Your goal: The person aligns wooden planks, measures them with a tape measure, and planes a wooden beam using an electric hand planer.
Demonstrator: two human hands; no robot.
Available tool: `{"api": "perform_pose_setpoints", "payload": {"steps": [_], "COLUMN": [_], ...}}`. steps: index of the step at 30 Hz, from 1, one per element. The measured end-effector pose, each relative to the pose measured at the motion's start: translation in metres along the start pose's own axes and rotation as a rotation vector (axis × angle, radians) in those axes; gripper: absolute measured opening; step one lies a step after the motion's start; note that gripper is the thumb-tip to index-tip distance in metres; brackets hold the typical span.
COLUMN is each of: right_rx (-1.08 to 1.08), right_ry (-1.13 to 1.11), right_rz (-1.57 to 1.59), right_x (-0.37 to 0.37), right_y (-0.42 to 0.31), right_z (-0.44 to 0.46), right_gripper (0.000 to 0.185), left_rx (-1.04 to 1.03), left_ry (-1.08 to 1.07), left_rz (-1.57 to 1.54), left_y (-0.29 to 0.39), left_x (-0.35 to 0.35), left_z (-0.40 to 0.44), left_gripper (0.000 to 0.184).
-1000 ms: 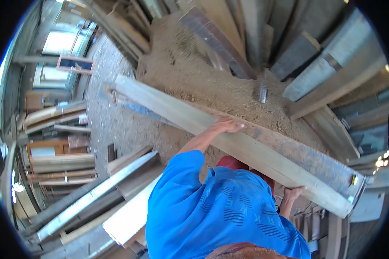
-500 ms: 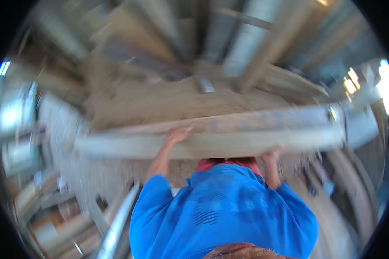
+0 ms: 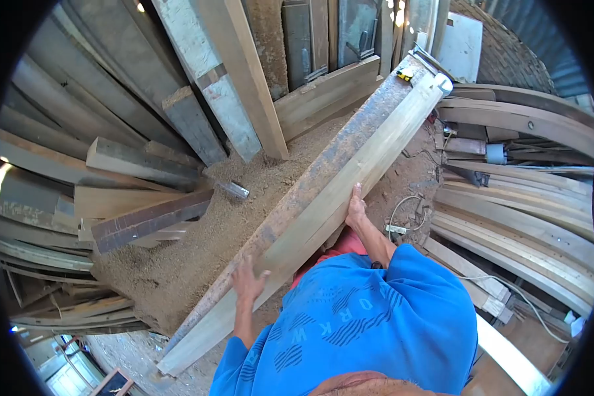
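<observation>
A long pale wooden board (image 3: 323, 218) lies diagonally in front of my body, beside a worn, rust-marked beam (image 3: 290, 208). My left hand (image 3: 247, 280) rests across the lower left part of both, fingers spread and palm down. At the board's near edge, my right hand (image 3: 356, 208) grips with its thumb side on top; the other fingers are mostly hidden. A small yellow and black object (image 3: 404, 75) sits on the beam's far end, near a metal fitting (image 3: 432, 64).
Sawdust (image 3: 178, 274) is heaped beyond the beam. Large planks (image 3: 241, 72) lean at the back left. Stacked boards (image 3: 521, 211) fill the right side. A thin cable (image 3: 521, 294) curves over lumber at the lower right, and a white plank (image 3: 508, 356) lies below it.
The head view has swung to the right, so the board and beam now run from lower left to upper right. Both hands remain on the board; my left hand's fingers are now more spread.
</observation>
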State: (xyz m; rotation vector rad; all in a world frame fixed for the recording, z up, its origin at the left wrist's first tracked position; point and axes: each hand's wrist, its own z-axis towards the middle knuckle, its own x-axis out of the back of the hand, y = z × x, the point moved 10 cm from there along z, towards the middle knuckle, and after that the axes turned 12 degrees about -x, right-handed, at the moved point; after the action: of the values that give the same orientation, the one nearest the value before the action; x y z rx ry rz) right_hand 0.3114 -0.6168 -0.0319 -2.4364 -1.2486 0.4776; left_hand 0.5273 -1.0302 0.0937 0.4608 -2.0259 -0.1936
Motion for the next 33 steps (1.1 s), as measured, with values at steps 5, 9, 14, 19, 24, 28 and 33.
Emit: {"api": "perform_pose_setpoints", "payload": {"steps": [5,9,14,19,24,28,33], "right_rx": [-0.011,-0.026,-0.084,-0.103,-0.165,-0.23,-0.199], "right_ry": [0.031,0.064,0.073,0.025,-0.064,-0.256,-0.529], "right_rz": [-0.057,-0.095,-0.481,-0.988,-0.99,-0.976,-0.916], "right_x": [-0.005,-0.003,0.002,0.006,0.001,0.006,0.038], "right_y": [0.009,0.005,-0.002,-0.012,-0.021,-0.023,-0.074], "right_z": [0.029,0.021,0.003,-0.02,-0.03,-0.023,-0.01], "right_gripper": [0.103,0.099,0.079,0.058,0.053,0.045,0.038], "left_rx": [-0.276,-0.244,-0.263,-0.266,-0.272,-0.358,-0.37], "left_ry": [-0.08,-0.162,-0.145,-0.123,0.002,0.071,0.151], "left_rz": [0.191,0.129,0.121,0.129,0.245,0.152,0.099], "left_y": [0.117,0.12,0.118,0.121,0.139,0.196,0.319], "left_x": [-0.016,-0.025,-0.03,-0.041,-0.04,-0.048,-0.064], "left_z": [0.036,0.058,0.06,0.059,0.057,0.086,0.164], "left_gripper": [0.125,0.124,0.129,0.13,0.12,0.114,0.112]}}
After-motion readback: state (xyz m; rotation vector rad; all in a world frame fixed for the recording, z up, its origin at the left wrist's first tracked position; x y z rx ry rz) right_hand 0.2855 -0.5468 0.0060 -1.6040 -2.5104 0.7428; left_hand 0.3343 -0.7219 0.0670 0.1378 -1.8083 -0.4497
